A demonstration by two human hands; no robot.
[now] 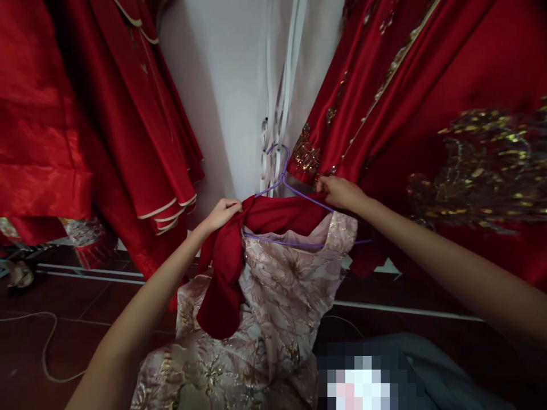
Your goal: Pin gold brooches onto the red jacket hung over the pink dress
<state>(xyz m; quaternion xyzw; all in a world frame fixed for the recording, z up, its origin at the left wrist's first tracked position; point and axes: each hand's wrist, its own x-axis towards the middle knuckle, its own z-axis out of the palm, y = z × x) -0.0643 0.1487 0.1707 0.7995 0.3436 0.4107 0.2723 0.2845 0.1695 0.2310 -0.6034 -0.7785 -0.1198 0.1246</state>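
Note:
A pale pink floral brocade dress with gold glints hangs on a purple wire hanger. Dark red cloth lies across the hanger's shoulders, and one rounded end drapes down over the dress front. My left hand is closed on this red cloth at the hanger's left shoulder. Over at the right shoulder, my right hand pinches the other part of the cloth, close to the hanger wire. The dress's right strap sits just below that hand.
Red garments with cream piping hang at left. More red garments with gold beading and sequins hang at right. A white wall with a pale metal stand is behind. Low rails, shoes and a cable are near the floor.

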